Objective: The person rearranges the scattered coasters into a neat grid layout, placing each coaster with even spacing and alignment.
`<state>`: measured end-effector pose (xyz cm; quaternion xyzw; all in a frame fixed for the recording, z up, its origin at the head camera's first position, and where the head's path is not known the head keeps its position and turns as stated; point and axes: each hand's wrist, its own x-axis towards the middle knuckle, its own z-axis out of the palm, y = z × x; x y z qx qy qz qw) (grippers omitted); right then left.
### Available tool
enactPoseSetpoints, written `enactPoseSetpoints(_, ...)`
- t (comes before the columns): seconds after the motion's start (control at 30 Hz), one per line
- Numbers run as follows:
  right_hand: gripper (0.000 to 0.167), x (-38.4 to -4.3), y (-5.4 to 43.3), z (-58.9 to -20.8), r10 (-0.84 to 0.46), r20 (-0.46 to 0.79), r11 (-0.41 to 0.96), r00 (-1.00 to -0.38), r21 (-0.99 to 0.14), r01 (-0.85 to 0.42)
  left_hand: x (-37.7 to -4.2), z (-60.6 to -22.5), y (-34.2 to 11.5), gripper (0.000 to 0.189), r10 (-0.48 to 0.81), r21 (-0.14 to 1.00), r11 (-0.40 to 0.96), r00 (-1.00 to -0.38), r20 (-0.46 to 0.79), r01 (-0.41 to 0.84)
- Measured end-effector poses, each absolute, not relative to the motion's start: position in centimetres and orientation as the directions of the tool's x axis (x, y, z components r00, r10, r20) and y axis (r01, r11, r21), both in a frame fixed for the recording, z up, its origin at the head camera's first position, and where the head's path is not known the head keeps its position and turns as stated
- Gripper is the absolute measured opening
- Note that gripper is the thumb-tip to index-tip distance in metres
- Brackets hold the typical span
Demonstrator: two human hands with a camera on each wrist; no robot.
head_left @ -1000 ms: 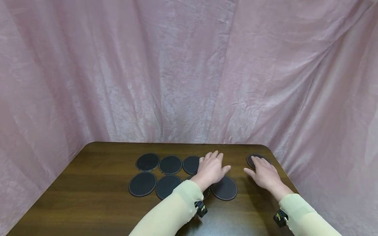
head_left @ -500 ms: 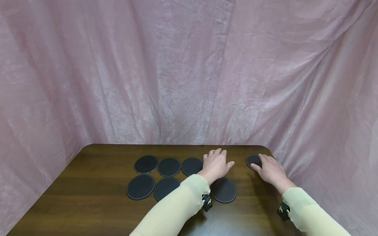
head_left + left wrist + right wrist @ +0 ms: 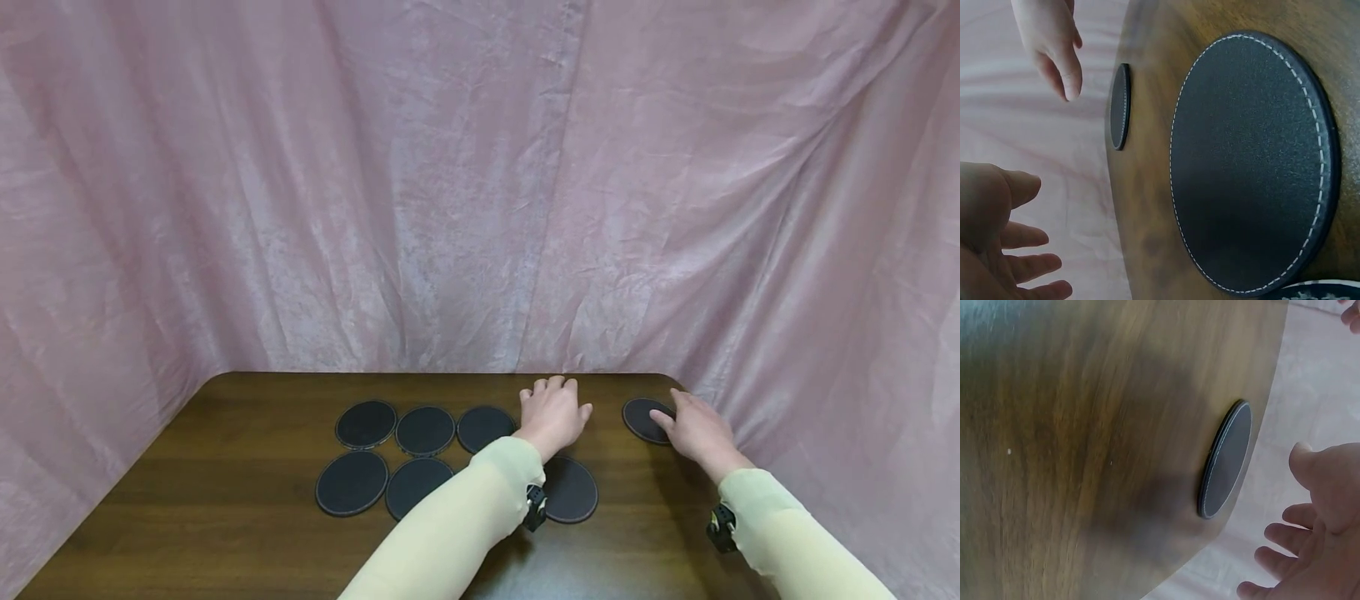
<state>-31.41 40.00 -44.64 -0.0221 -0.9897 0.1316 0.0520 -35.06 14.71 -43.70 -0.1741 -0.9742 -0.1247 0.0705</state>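
Observation:
Round black coasters with pale stitched rims lie flat on the table. My left hand (image 3: pixel 552 414) hovers, fingers spread, past the right end of the back row, holding nothing; its forearm covers part of the front row. Below it sits the front row's right coaster (image 3: pixel 573 492), large in the left wrist view. My right hand (image 3: pixel 701 429) is held above the table's right edge with relaxed fingers, nothing in it. Beside it lies a lone coaster (image 3: pixel 641 419), partly behind the thumb in the head view. In the right wrist view this coaster (image 3: pixel 1227 462) shows apart from the fingers.
The back row has coasters at left (image 3: pixel 366 423), middle (image 3: pixel 425 430) and right (image 3: pixel 484 428). In front are two more, a left coaster (image 3: pixel 352 483) and its neighbour (image 3: pixel 417 485). A brown wooden table (image 3: pixel 225 517) ends at a pink curtain (image 3: pixel 450 208).
My right hand has shifted right, uncovering more of the lone coaster. My left hand has moved slightly right and away from me. The coasters keep their arrangement.

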Motion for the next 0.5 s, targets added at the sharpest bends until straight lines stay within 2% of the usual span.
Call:
enactPoseSetpoints(0.23, 0.065, -31.8, 40.8, -45.0, 0.052, 0.114, 0.97, -0.992, -0.241, 0.023, -35.5, -44.0, 15.3, 0.049, 0.309, 0.224, 0.913, -0.936, 0.167, 0.341)
enactPoseSetpoints(0.5, 0.063, -31.9, 41.0, -44.7, 0.06, 0.067, 0.969, -0.996, -0.244, 0.042, -36.0, -44.7, 16.1, 0.046, 0.3, 0.233, 0.917, -0.945, 0.131, 0.324)
